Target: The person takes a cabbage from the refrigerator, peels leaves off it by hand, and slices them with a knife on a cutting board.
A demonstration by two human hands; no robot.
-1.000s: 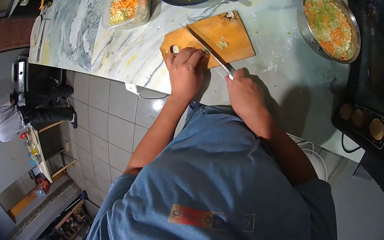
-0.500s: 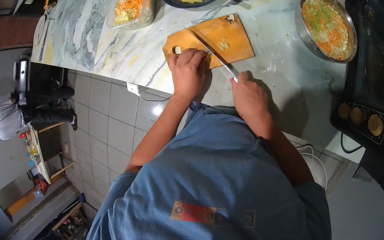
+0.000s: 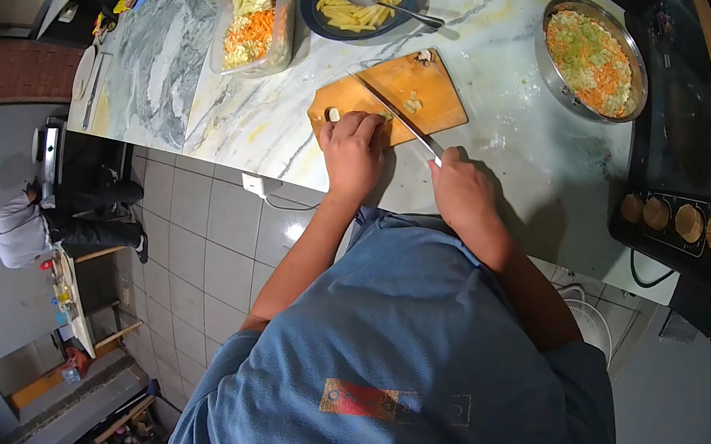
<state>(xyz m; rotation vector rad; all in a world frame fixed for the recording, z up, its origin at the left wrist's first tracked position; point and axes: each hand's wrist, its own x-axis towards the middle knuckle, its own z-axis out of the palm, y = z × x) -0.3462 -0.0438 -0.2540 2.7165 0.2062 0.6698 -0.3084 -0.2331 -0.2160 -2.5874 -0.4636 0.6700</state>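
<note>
My right hand (image 3: 464,193) is closed round the handle of a kitchen knife (image 3: 400,117), whose blade lies slantwise over a wooden cutting board (image 3: 440,87). Beside the blade, my left hand (image 3: 354,155) presses curled fingertips onto the board, pinching something small that they mostly hide. A pale piece that looks like a garlic clove (image 3: 332,114) rests left of those fingers. Several small cut pale pieces (image 3: 413,102) lie on the far side of the blade. Near the board's far corner is another small whitish piece (image 3: 424,56).
Behind the board stand a dark plate (image 3: 313,16) of pale yellow strips with a spoon (image 3: 390,6), and a plastic container (image 3: 281,38) of shredded vegetables. A metal pan (image 3: 570,99) of chopped vegetables sits right, near a black stove (image 3: 667,225). Another person (image 3: 24,230) is far left.
My view has shifted, so the counter and its things appear slightly lower. Both hands and the knife keep nearly the same place on the board.
</note>
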